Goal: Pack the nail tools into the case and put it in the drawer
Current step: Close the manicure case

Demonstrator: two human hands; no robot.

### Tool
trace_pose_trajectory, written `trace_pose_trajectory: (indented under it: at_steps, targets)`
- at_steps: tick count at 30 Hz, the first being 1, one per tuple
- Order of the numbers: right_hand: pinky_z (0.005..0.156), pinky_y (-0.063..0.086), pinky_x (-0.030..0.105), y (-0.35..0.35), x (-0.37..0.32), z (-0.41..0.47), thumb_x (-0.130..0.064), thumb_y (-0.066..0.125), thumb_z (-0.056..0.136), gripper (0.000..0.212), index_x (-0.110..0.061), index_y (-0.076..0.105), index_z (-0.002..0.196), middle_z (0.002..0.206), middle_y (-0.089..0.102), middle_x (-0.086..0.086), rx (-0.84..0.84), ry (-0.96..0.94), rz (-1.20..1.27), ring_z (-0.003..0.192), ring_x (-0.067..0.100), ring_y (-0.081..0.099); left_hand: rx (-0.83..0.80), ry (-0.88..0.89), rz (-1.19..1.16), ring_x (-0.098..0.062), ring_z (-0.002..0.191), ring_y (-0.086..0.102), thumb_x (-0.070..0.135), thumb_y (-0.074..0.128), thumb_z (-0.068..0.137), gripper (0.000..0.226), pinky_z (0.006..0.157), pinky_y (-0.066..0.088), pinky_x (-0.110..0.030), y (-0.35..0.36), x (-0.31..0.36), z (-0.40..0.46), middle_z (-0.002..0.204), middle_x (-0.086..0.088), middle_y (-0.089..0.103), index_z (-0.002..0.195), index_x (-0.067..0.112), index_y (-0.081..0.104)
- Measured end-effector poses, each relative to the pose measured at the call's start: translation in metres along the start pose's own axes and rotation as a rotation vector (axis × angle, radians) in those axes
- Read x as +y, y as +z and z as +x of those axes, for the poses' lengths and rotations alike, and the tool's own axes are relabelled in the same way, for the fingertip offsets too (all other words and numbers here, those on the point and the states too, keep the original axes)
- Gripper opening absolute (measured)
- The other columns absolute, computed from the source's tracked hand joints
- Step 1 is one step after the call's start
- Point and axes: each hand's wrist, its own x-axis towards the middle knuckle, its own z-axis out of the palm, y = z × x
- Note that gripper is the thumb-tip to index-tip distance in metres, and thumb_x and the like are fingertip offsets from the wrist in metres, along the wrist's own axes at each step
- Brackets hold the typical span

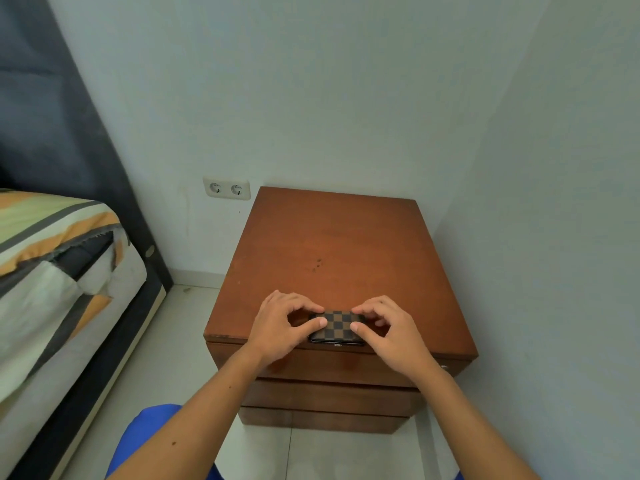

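A small case point(337, 328) with a brown and black checkered lid lies closed near the front edge of the wooden nightstand top point(332, 251). My left hand point(282, 327) holds its left end, thumb on the lid and fingers curled over the far edge. My right hand point(389, 332) holds the right end the same way. No nail tools are in sight. The nightstand's drawers point(332, 396) below the top are closed.
The nightstand stands in a corner, with a wall behind and another close on the right. A double wall socket point(227, 188) sits low on the back wall. A bed point(59, 265) with a striped cover stands at the left. Pale floor tiles lie between.
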Motion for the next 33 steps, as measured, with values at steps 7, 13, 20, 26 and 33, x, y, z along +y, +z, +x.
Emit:
trace_pose_trajectory:
  at_steps: [7, 13, 20, 26, 33]
  targets:
    - [0.082, 0.046, 0.021, 0.006, 0.011, -0.031, -0.034, 0.081, 0.090, 0.020, -0.032, 0.079, 0.110, 0.109, 0.062, -0.016, 0.013, 0.048, 0.013, 0.100, 0.009, 0.062, 0.038, 0.017, 0.063, 0.001, 0.112, 0.061, 0.072, 0.067, 0.087, 0.036, 0.122, 0.026, -0.037, 0.019, 0.012, -0.028, 0.107, 0.030, 0.071, 0.105, 0.043, 0.078]
    - [0.088, 0.044, 0.017, -0.005, 0.000, -0.013, -0.034, 0.080, 0.091, 0.021, -0.024, 0.078, 0.110, 0.112, 0.060, -0.013, 0.028, -0.061, -0.056, 0.108, 0.009, 0.060, 0.089, 0.120, 0.090, -0.002, 0.113, 0.059, 0.069, 0.068, 0.088, 0.035, 0.120, 0.033, -0.044, 0.003, 0.023, -0.013, 0.110, 0.027, 0.072, 0.106, 0.042, 0.079]
    - [0.091, 0.048, 0.026, 0.003, 0.003, -0.004, -0.038, 0.073, 0.096, 0.021, -0.027, 0.073, 0.113, 0.113, 0.059, -0.014, 0.006, -0.083, -0.089, 0.107, 0.009, 0.058, 0.073, 0.111, 0.166, -0.001, 0.110, 0.058, 0.072, 0.063, 0.089, 0.039, 0.117, 0.034, -0.045, -0.002, 0.015, -0.007, 0.108, 0.027, 0.072, 0.107, 0.041, 0.079]
    - [0.098, 0.051, 0.028, -0.019, 0.012, -0.028, -0.040, 0.070, 0.098, 0.025, -0.029, 0.072, 0.120, 0.118, 0.062, -0.015, 0.133, 0.020, -0.064, 0.115, 0.005, 0.059, 0.002, 0.081, 0.159, 0.001, 0.116, 0.056, 0.064, 0.065, 0.094, 0.037, 0.106, 0.049, -0.038, -0.025, 0.004, -0.017, 0.118, 0.025, 0.064, 0.121, 0.039, 0.071]
    - [0.113, 0.045, 0.046, -0.072, 0.070, -0.074, -0.052, 0.082, 0.084, 0.087, -0.009, 0.046, 0.151, 0.146, 0.044, 0.013, 0.436, 0.567, -0.085, 0.135, 0.030, 0.049, 0.210, -0.090, 0.285, -0.012, 0.114, 0.056, 0.047, 0.074, 0.093, 0.032, 0.095, 0.053, -0.034, -0.073, -0.034, -0.056, 0.120, 0.012, 0.060, 0.119, 0.027, 0.071]
